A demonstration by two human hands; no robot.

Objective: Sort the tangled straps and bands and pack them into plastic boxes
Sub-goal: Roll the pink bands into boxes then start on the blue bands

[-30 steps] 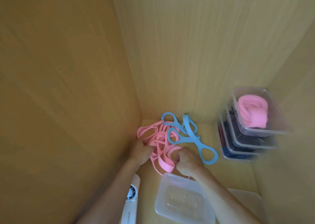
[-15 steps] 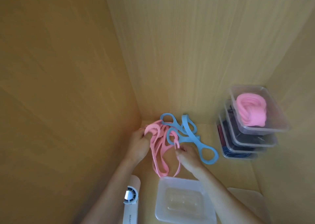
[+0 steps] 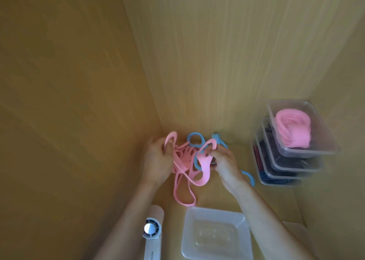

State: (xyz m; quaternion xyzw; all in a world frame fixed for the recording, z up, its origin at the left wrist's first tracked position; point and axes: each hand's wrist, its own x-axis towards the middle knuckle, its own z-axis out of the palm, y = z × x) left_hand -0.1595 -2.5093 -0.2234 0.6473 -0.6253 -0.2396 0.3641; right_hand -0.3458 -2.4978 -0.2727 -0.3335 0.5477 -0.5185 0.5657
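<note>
While both hands work near the far left corner of the wooden surface (image 3: pixel 227 192), the left hand (image 3: pixel 156 161) grips one loop of the pink band (image 3: pixel 204 173) with curled fingers, and the right hand (image 3: pixel 225 163) pinches another loop of it. Its lower loops hang just beyond the empty plastic box (image 3: pixel 215 210) at the near edge. The blue band (image 3: pixel 216 137), tangled with it, lies partly under the right hand. A stack of filled boxes (image 3: pixel 296 167) stands at the right; the top one holds a pink coil (image 3: pixel 292 129). A white handheld fan (image 3: pixel 152 234) lies left of the empty box.
</note>
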